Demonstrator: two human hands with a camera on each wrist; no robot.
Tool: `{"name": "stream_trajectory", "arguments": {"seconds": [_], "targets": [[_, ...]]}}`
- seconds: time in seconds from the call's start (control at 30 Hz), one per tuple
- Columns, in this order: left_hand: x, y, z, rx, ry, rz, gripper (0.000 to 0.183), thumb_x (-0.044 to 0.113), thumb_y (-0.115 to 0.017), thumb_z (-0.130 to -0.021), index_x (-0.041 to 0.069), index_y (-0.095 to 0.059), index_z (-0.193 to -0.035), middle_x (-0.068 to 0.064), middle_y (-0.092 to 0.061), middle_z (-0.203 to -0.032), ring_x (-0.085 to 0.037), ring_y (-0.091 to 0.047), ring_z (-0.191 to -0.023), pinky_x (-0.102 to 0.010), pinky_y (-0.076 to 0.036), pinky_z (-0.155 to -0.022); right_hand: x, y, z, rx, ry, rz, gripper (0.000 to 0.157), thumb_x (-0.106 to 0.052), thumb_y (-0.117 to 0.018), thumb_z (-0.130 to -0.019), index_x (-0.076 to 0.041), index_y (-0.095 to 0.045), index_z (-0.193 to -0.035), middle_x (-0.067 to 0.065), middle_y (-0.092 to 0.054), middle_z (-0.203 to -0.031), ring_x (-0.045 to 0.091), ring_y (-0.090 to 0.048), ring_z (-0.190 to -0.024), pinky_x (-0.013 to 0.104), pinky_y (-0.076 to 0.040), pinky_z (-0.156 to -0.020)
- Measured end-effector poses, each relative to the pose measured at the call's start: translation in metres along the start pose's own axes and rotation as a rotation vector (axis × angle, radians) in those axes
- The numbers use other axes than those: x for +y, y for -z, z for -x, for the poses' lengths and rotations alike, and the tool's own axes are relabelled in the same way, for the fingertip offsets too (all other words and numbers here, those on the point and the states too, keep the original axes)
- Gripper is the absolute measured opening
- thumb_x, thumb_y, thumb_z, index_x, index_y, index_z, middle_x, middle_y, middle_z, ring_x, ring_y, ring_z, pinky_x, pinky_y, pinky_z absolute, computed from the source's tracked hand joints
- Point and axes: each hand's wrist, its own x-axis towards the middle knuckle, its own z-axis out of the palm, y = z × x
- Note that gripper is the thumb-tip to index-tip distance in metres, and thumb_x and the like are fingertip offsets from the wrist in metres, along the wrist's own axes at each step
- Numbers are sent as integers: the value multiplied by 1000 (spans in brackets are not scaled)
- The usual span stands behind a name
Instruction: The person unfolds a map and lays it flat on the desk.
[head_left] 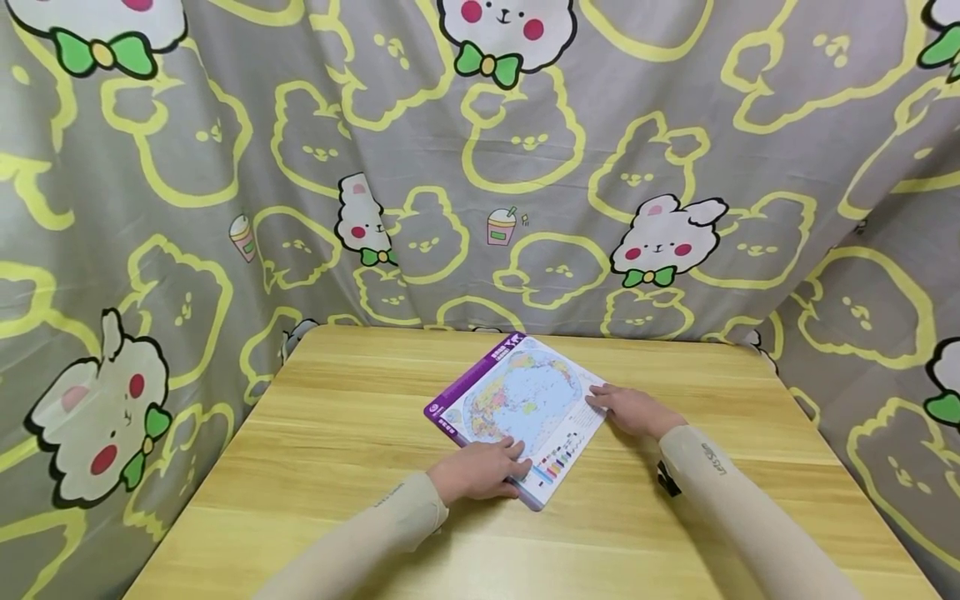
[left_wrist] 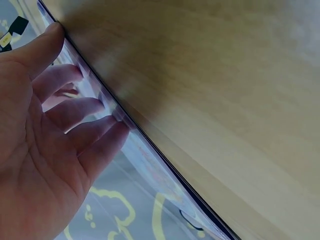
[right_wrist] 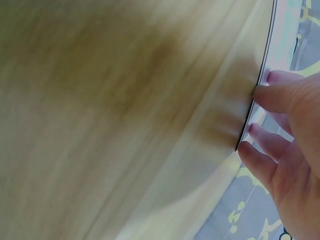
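Note:
A flat rectangular world map board (head_left: 528, 408) with a purple strip along its far left side lies at an angle on the wooden table. The near left edge is under my left hand (head_left: 483, 468), whose fingers reach over the printed face. Seen from the left wrist, the fingertips (left_wrist: 120, 125) touch the face and the thumb lies at the edge. At the right side, my right hand (head_left: 633, 408) has its fingertips on the board's border. The right wrist view shows the thumb and fingers of that hand (right_wrist: 290, 135) against the board's thin dark edge.
The wooden table (head_left: 315, 433) extends around the board on all sides. A grey curtain (head_left: 420, 150) with yellow outlines and white rabbits hangs behind the table and along both sides. Something small and black (head_left: 667, 481) shows beside the right sleeve.

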Motion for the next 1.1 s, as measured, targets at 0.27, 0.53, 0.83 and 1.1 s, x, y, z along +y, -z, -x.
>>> {"name": "stream_trajectory", "arguments": {"seconds": [0.27,0.53,0.83,1.1], "targets": [[1,0,-5,4,-1,5,51,45,-53,-94,23,-49,-139,-7,-43,-144,-26,-41,-131,-36,-42,-100,4,-3,-4,-3,-26,11,40,2,-48,-91,-3,-57,-130,20,-48,-137,41,-43,-126,54,-35,-102],[4,3,-9,4,1,31,48,44,-54,-94,25,-51,-137,-7,-43,-144,-27,-41,-131,-37,-43,-99,10,-4,-9,6,-14,32,40,4,-48,-90,-3,-58,-128,20,-49,-136,41,-44,-125,54,-36,-101],[7,4,-12,-8,14,45,49,44,-53,-94,26,-49,-139,-6,-41,-145,-26,-40,-132,-38,-43,-99,12,-5,-13,8,-9,13,39,4,-45,-92,-1,-57,-129,21,-47,-137,42,-42,-126,55,-34,-102],[7,2,-16,-18,17,36,50,45,-52,-94,28,-47,-140,-4,-41,-146,-24,-39,-133,-39,-44,-98,15,-5,-17,1,-12,10,41,8,-44,-91,-1,-57,-129,22,-47,-137,43,-41,-126,54,-34,-102]]}}
